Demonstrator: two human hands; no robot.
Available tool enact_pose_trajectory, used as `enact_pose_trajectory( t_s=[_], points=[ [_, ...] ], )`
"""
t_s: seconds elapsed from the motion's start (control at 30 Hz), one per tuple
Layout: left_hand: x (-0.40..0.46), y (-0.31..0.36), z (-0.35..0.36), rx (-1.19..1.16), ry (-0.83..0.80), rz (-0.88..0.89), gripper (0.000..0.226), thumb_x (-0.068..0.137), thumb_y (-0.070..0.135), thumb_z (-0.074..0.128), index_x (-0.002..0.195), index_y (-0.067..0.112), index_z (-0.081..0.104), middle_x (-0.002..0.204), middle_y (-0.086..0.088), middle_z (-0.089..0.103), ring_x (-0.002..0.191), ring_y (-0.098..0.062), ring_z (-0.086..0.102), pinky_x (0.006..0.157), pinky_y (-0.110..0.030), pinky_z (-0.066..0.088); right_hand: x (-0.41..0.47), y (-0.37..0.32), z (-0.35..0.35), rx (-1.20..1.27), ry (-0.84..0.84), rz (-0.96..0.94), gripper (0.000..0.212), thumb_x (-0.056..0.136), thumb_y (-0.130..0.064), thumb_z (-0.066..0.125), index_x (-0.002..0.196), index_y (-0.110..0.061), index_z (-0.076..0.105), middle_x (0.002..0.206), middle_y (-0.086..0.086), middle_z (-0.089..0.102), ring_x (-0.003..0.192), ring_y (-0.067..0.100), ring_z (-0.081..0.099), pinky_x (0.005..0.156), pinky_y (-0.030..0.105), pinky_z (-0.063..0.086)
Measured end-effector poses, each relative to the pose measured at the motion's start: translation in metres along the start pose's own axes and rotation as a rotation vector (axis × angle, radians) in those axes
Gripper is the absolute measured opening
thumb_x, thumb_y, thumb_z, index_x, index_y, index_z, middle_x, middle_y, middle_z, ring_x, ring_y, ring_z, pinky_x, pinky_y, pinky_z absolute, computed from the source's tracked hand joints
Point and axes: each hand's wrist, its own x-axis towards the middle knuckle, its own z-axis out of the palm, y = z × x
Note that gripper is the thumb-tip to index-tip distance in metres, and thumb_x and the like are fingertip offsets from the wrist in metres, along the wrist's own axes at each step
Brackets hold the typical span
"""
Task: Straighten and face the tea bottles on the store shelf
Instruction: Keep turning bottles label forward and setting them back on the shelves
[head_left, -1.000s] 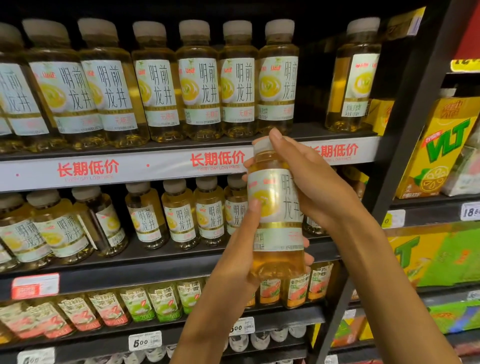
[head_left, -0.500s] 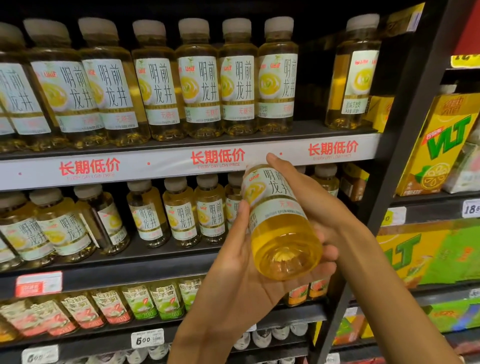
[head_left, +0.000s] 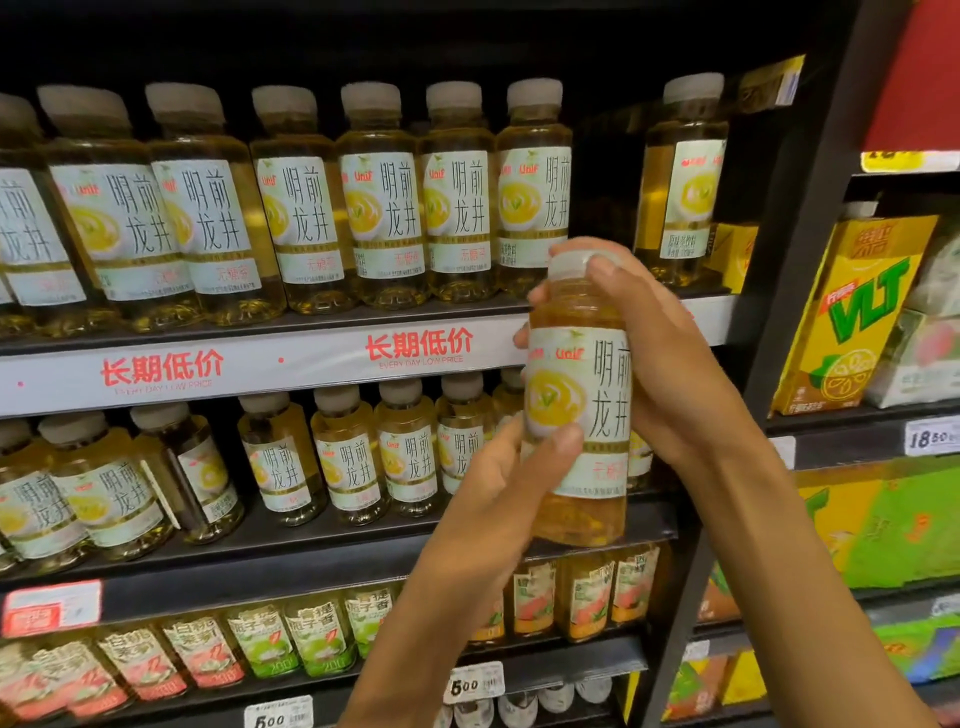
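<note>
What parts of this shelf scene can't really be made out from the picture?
- Head view: the back of the held tea bottle and most of its cap, covered by the right hand.
- The left hand hides the bottles behind it on the middle shelf.
- Small print on the price tag: blurred.
- Leftmost bottles: cut by the frame edge.
- Shelf depth behind the top row: too dark.

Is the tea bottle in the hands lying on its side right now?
No, the held tea bottle stands upright, cap up, gripped by both hands.

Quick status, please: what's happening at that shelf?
Both hands, left and right, grip one tea bottle. Upright, label outward, off the shelf. Nothing in the way.
</note>
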Motion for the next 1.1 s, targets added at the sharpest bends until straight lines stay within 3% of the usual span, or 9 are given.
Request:
enact_pose_trajectory(
  t_s=[0.13, 0.3, 0.4, 0.57, 0.67, 0.8, 0.93, 1.03, 1.1],
  points=[
    [0.021, 0.010, 0.006, 0.166, 0.031, 0.180, 0.039, 0.081, 0.049, 0.060, 0.118, 0.042, 0.052, 0.119, 0.018, 0.066, 0.111, 0.000, 0.061, 0.087, -0.018, 0.052, 0.006, -0.014, -0.009, -0.034, 0.094, -0.137, 0.021, 0.099, -0.027, 0.043, 0.115, -0.021, 0.056, 0.095, 0.001, 0.068, 0.090, 0.025, 0.068, 0.074, 0.034, 0.056],
    [0.050, 0.028, 0.015, 0.336, -0.023, 0.294, 0.048, 0.089, 0.050, 0.054, 0.132, 0.044, 0.035, 0.126, 0.031, 0.056, 0.119, 0.009, 0.051, 0.089, -0.008, 0.044, 0.023, -0.042, -0.018, -0.235, 0.174, -0.314, 0.020, 0.098, -0.029, 0.043, 0.112, -0.023, 0.055, 0.102, 0.006, 0.066, 0.103, 0.034, 0.064, 0.088, 0.049, 0.053],
    [0.068, 0.035, 0.020, 0.441, 0.037, 0.350, 0.065, 0.083, 0.047, 0.057, 0.141, 0.038, 0.029, 0.137, 0.020, 0.049, 0.125, 0.005, 0.046, 0.100, -0.020, 0.044, 0.037, -0.057, -0.025, -0.320, 0.190, -0.374, 0.017, 0.098, -0.026, 0.044, 0.111, -0.023, 0.055, 0.107, 0.010, 0.065, 0.106, 0.029, 0.064, 0.094, 0.048, 0.051],
    [0.098, 0.040, 0.034, 0.449, 0.185, 0.411, 0.062, 0.091, 0.030, 0.060, 0.146, 0.031, 0.030, 0.145, 0.017, 0.042, 0.132, 0.003, 0.040, 0.110, -0.035, 0.038, 0.059, -0.065, -0.038, -0.442, 0.200, -0.389, 0.021, 0.102, -0.019, 0.042, 0.120, -0.015, 0.050, 0.119, 0.011, 0.062, 0.107, 0.014, 0.062, 0.093, 0.033, 0.051],
    [0.111, 0.037, 0.038, 0.513, 0.271, 0.421, 0.067, 0.093, 0.029, 0.059, 0.150, 0.029, 0.023, 0.147, 0.015, 0.039, 0.133, 0.003, 0.037, 0.110, -0.033, 0.039, 0.068, -0.065, -0.046, -0.477, 0.182, -0.384, 0.025, 0.102, -0.017, 0.042, 0.125, -0.011, 0.048, 0.124, 0.011, 0.056, 0.108, 0.015, 0.060, 0.090, 0.029, 0.052],
    [0.123, 0.035, 0.042, 0.678, 0.385, 0.446, 0.070, 0.094, 0.036, 0.054, 0.151, 0.028, 0.014, 0.154, 0.011, 0.028, 0.139, 0.000, 0.025, 0.115, -0.030, 0.030, 0.077, -0.063, -0.051, -0.486, 0.182, -0.382, 0.023, 0.101, -0.013, 0.044, 0.123, -0.009, 0.049, 0.112, 0.002, 0.057, 0.099, 0.007, 0.060, 0.084, 0.023, 0.052],
    [0.128, 0.029, 0.050, 0.791, 0.507, 0.489, 0.071, 0.093, 0.042, 0.049, 0.152, 0.021, 0.015, 0.154, 0.007, 0.023, 0.140, -0.003, 0.022, 0.116, -0.031, 0.029, 0.086, -0.060, -0.051, -0.473, 0.224, -0.392, 0.020, 0.099, -0.009, 0.047, 0.118, -0.005, 0.050, 0.110, 0.007, 0.058, 0.100, 0.012, 0.060, 0.086, 0.025, 0.052],
    [0.130, 0.025, 0.056, 0.989, 0.723, 0.560, 0.073, 0.088, 0.047, 0.048, 0.148, 0.010, 0.026, 0.145, -0.006, 0.034, 0.131, -0.011, 0.026, 0.108, -0.025, 0.030, 0.091, -0.056, -0.051, -0.548, 0.292, -0.447, 0.019, 0.098, -0.010, 0.051, 0.115, -0.003, 0.055, 0.110, 0.006, 0.059, 0.101, 0.009, 0.059, 0.085, 0.019, 0.049],
    [0.133, 0.025, 0.057, 1.097, 0.849, 0.603, 0.075, 0.086, 0.047, 0.050, 0.146, 0.005, 0.031, 0.136, -0.012, 0.045, 0.123, -0.018, 0.028, 0.103, -0.029, 0.031, 0.095, -0.055, -0.053, -0.619, 0.344, -0.488, 0.018, 0.095, -0.011, 0.056, 0.112, -0.005, 0.060, 0.114, 0.009, 0.057, 0.105, 0.012, 0.058, 0.089, 0.024, 0.049]
  ],
)
